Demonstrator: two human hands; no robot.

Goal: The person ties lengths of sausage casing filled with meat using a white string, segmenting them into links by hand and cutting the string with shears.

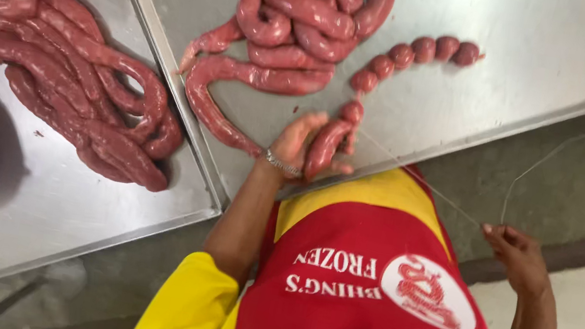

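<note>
Left hand (301, 145) pinched the raw sausage rope (328, 145) at the steel table edge (470, 130) while right hand (518, 255), well off to the side, gripped the thin string (517, 180) taut—best kept tight, tied snug just beyond the last tied link (352, 111).

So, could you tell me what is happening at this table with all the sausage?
A person in a red and yellow apron stands at a steel table. Their left hand grips a length of pink sausage at the table's edge. Their right hand is out to the side, pinching a thin string that runs back toward the sausage. A chain of small round links lies just beyond, next to a coiled pile of unlinked sausage. More sausage fills a tray alongside.
</note>
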